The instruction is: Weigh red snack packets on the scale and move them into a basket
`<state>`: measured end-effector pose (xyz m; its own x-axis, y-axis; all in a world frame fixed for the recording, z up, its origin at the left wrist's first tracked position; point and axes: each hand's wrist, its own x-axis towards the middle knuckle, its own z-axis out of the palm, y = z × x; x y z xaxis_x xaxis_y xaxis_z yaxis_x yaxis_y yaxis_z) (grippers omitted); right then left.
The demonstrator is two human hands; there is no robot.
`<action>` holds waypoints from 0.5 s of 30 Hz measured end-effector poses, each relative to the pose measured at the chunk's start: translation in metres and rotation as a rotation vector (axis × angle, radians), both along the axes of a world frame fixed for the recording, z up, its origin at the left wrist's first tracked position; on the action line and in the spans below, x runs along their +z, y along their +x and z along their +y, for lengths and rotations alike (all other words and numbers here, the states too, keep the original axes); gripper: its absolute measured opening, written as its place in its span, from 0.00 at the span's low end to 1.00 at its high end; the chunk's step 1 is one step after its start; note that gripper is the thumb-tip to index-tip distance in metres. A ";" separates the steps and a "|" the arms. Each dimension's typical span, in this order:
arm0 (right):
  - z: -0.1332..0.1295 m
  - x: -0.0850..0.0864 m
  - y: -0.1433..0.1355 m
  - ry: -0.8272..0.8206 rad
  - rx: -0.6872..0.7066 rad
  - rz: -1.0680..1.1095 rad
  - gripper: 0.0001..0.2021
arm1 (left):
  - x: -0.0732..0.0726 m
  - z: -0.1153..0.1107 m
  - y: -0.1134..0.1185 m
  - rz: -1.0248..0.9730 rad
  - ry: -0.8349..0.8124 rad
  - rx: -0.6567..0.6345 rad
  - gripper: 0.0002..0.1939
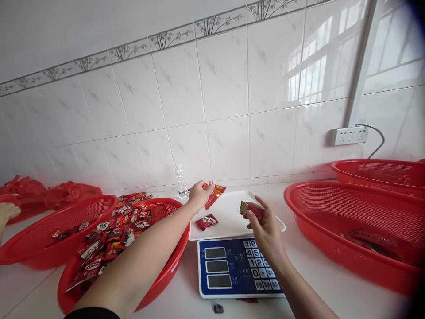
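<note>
My left hand [198, 196] is closed on a red and gold snack packet [215, 195] above the left back part of a white weighing tray [232, 204]. Over the tray's right side, my right hand [267, 226] pinches a small red packet with a gold zigzag end [245, 208]. One more red packet [206, 221] with white print lies flat on the tray. In front of the tray sits the scale's blue panel [237, 283], its displays dark and its keys partly hidden by my right hand and forearm.
Left, beneath my arm, a red basket [181, 248] is heaped with red packets; another red basket [33, 259] stands beyond it. Red baskets [312, 230] also stand at right. A clear bottle [181, 181] is by the wall. Another person's hand [8, 212] shows at far left.
</note>
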<state>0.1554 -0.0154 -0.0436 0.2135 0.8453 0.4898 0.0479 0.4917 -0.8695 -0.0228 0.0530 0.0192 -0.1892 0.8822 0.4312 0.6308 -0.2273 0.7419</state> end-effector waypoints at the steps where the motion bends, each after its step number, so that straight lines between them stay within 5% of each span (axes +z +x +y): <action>1: 0.000 0.000 0.000 -0.003 -0.006 -0.002 0.26 | 0.004 -0.002 -0.008 -0.018 0.014 0.012 0.19; 7: -0.002 -0.002 -0.001 -0.007 -0.014 -0.058 0.27 | 0.028 -0.022 -0.094 -0.059 0.038 0.163 0.18; 15: -0.006 -0.003 -0.005 0.027 -0.107 -0.086 0.27 | 0.049 -0.077 -0.274 0.310 0.083 0.784 0.20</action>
